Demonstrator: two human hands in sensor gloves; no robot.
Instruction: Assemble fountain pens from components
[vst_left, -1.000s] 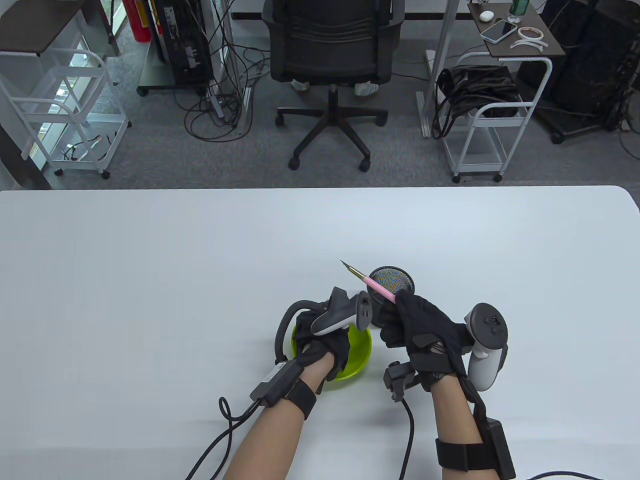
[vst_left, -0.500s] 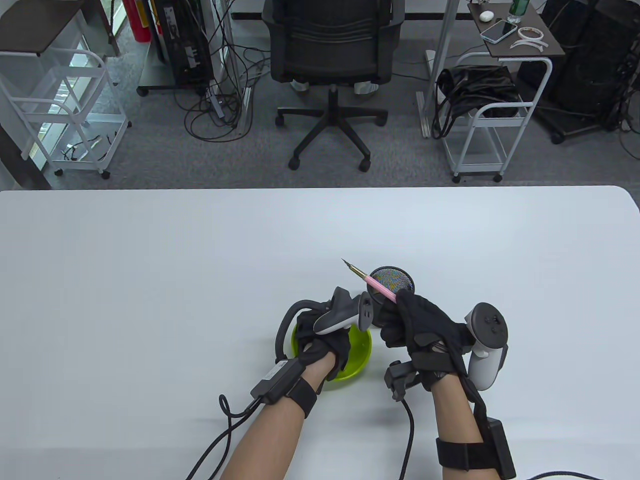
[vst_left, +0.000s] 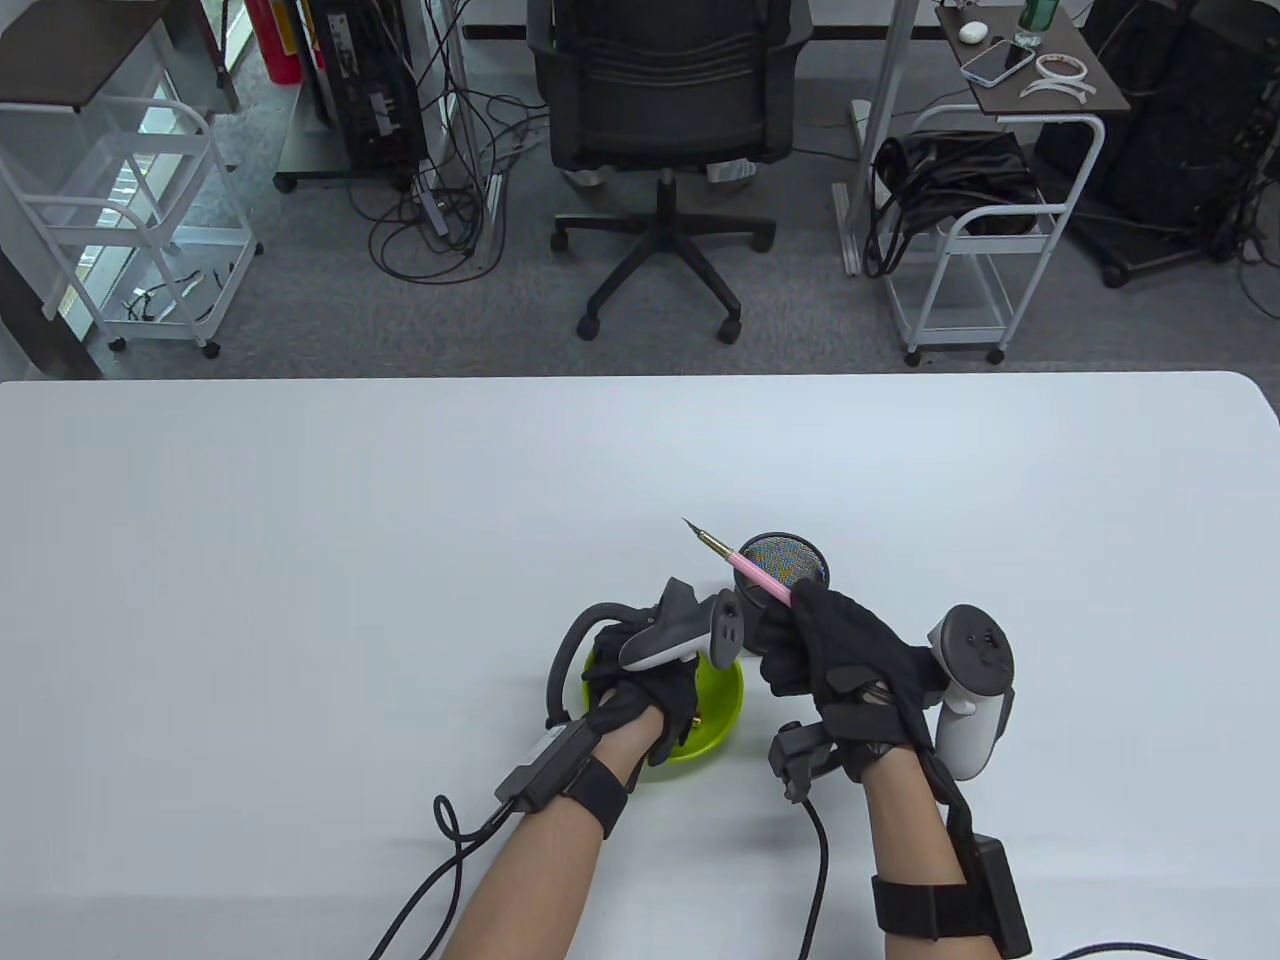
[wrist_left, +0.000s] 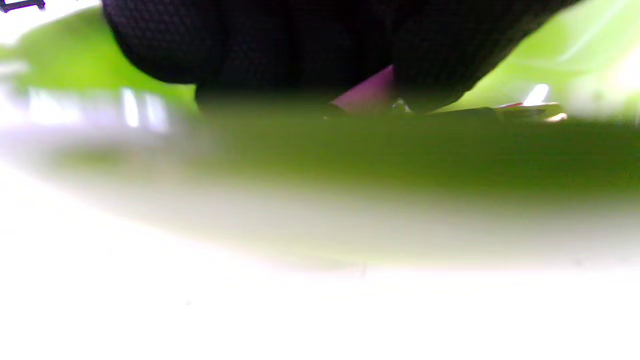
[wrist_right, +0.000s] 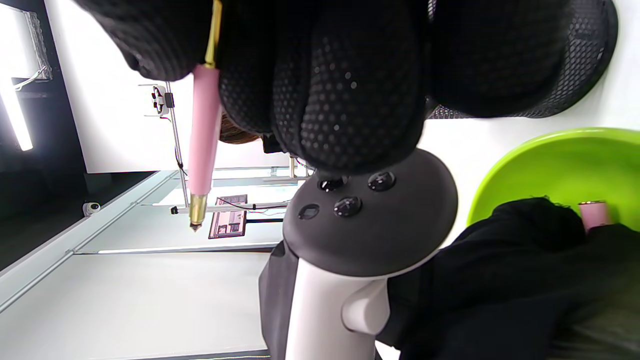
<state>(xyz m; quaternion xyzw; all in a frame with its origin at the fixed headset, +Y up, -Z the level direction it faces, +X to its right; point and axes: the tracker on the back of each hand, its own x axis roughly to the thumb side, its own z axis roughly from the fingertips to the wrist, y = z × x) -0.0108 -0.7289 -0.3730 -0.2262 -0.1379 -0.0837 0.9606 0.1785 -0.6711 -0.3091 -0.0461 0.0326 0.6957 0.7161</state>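
My right hand (vst_left: 800, 640) grips a pink fountain pen body (vst_left: 760, 580) and holds it above the table, its gold nib pointing up and to the left. The same pen shows in the right wrist view (wrist_right: 204, 135). My left hand (vst_left: 640, 700) reaches down into a lime green bowl (vst_left: 725, 705). In the left wrist view its fingers (wrist_left: 430, 75) pinch a pink pen part (wrist_left: 367, 92) just above the bowl's bottom. That part also shows in the right wrist view (wrist_right: 592, 214). The left tracker hides most of the fingers in the table view.
A black mesh pen cup (vst_left: 790, 558) stands just behind my right hand. A small gold-coloured part (vst_left: 697, 722) lies in the bowl. More gold and red parts (wrist_left: 530, 106) lie blurred on the bowl's bottom. Cables trail from both wrists toward the table's near edge.
My left hand and wrist have shifted slightly to the left inside the bowl. My right hand holds the pink pen in the same place.
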